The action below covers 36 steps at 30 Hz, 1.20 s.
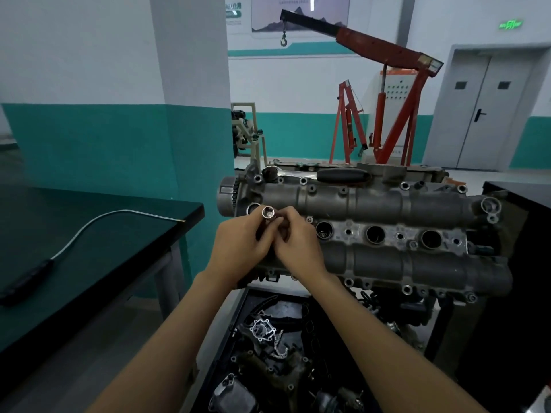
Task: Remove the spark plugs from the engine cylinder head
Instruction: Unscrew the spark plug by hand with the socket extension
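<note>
Cylinder head: the engine cylinder head [372, 204] lies across a stand in the middle of the view, with its timing end to the left and a row of round spark plug wells along its centre.
Spark plug wells: three wells [375, 234] show open and dark just right of the hands; whether plugs sit inside them cannot be told.
Socket: a chromed spark plug socket [267, 213] is held over the left end of the cylinder head, its open mouth tilted up toward the camera.
Left hand: the left hand [238, 245] grips the socket's barrel, fingers curled round it.
Right hand: the right hand [293, 242] meets the left one over the same socket, its fingertips pinching the lower part; what it touches there is hidden.
Ratchet: a ratchet wrench [322, 174] with a black grip lies along the far edge of the cylinder head.
Pickup tool: a flexible pickup tool [89, 231] with a black handle lies on the dark table [44, 293] left of the cylinder head.
Tray: a black tray [268, 347] below the cylinder head holds loose engine parts and a chain.
Hoist: a red engine hoist [387, 84] stands behind the cylinder head.
</note>
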Motion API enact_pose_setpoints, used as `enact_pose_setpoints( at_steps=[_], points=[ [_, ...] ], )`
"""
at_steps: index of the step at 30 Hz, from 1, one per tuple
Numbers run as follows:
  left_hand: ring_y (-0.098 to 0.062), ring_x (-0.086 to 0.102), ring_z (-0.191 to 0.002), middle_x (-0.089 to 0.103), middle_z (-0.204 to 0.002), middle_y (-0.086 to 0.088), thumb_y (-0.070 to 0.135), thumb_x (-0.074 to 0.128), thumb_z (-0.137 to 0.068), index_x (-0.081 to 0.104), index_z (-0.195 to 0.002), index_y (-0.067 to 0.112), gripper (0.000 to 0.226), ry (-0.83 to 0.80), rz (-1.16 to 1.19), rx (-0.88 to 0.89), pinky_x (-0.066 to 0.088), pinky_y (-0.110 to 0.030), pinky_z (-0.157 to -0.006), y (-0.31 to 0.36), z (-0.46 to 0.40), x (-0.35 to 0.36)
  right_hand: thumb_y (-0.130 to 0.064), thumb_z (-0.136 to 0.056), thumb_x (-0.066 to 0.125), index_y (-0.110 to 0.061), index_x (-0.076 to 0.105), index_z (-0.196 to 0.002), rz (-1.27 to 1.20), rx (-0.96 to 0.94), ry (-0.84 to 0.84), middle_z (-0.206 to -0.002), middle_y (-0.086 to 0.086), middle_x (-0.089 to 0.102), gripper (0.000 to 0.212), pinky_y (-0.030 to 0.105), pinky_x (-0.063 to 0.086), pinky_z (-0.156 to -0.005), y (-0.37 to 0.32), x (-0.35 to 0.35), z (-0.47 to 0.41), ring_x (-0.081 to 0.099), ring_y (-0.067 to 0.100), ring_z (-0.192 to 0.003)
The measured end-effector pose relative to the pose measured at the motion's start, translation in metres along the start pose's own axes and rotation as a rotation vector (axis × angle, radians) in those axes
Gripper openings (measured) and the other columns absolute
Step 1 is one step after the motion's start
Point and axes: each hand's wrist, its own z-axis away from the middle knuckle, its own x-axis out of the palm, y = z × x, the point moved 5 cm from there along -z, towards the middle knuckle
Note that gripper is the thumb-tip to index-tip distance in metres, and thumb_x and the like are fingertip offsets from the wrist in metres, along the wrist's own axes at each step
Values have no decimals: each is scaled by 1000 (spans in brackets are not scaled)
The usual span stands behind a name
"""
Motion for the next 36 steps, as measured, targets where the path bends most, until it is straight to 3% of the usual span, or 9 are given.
enact_pose_setpoints(
  at_steps=[3, 6, 10, 13, 17, 19, 24, 29, 36],
  points=[
    [-22, 62, -57, 65, -62, -3, 32, 63, -86, 65, -85, 8, 25, 46, 38, -51, 47, -38, -53, -4, -1, 2, -25, -79, 64, -33, 44, -91, -38, 59, 20, -69, -9, 56, 24, 13, 37, -51, 3, 0, -2, 52, -2, -62],
    [-21, 60, -55, 63, -60, -3, 36, 64, -86, 63, -82, 6, 30, 64, 6, -59, 47, -40, -52, -2, -1, 3, -18, -82, 61, -34, 40, -77, -68, 36, 35, -64, -9, 52, 27, 23, 37, -51, 3, -1, -3, 46, 1, -54],
    [-11, 55, -50, 58, -56, 5, 46, 51, -85, 63, -88, 11, 37, 42, 63, -21, 44, -31, -49, 2, 1, -1, -11, -86, 53, -26, 40, -76, -72, -68, 11, -64, -4, 53, 22, 35, 43, -52, -3, -2, 0, 47, 7, -56],
    [-1, 46, -46, 46, -51, 16, 38, 49, -87, 63, -103, 15, 31, 26, 114, 0, 36, -20, -48, 3, 2, -3, -14, -89, 53, -29, 43, -81, -70, -110, -2, -65, -9, 54, 20, 28, 43, -53, -6, -2, 1, 50, 3, -58],
    [-17, 55, -49, 58, -56, 4, 29, 56, -89, 64, -92, 9, 22, 57, 40, -24, 44, -34, -48, 0, 1, -1, -21, -89, 54, -25, 49, -90, -31, -66, -3, -63, -10, 53, 7, 25, 40, -53, 0, 0, -1, 49, 0, -56],
    [-21, 55, -49, 59, -56, -2, 28, 62, -88, 60, -84, 6, 23, 65, 34, -40, 44, -38, -48, -2, 0, 2, -24, -85, 60, -26, 48, -96, -34, -12, 11, -66, -10, 54, 16, 21, 39, -53, 3, 0, -2, 50, -1, -58],
    [-15, 49, -45, 51, -51, 5, 44, 62, -85, 50, -73, 9, 39, 83, 26, -22, 36, -29, -44, -2, 0, 2, -14, -85, 58, -26, 42, -78, -67, -35, 33, -66, -6, 55, 20, 25, 39, -51, 2, -2, 0, 48, 3, -56],
    [-8, 42, -41, 37, -51, 16, 42, 43, -86, 53, -82, 10, 34, 52, -24, 93, 32, -22, -42, 0, 0, -1, -15, -88, 56, -29, 44, -81, -46, -67, 18, -63, -13, 53, 19, 21, 38, -52, -1, -2, -1, 50, -1, -58],
    [-15, 51, -38, 54, -49, 4, 34, 41, -88, 61, -83, 8, 33, 56, -127, 189, 36, -24, -37, -1, -6, 5, -15, -90, 52, -24, 43, -86, 15, -73, -11, -67, 3, 58, 13, 37, 45, -54, -2, -1, -4, 54, 16, -59]
  ],
)
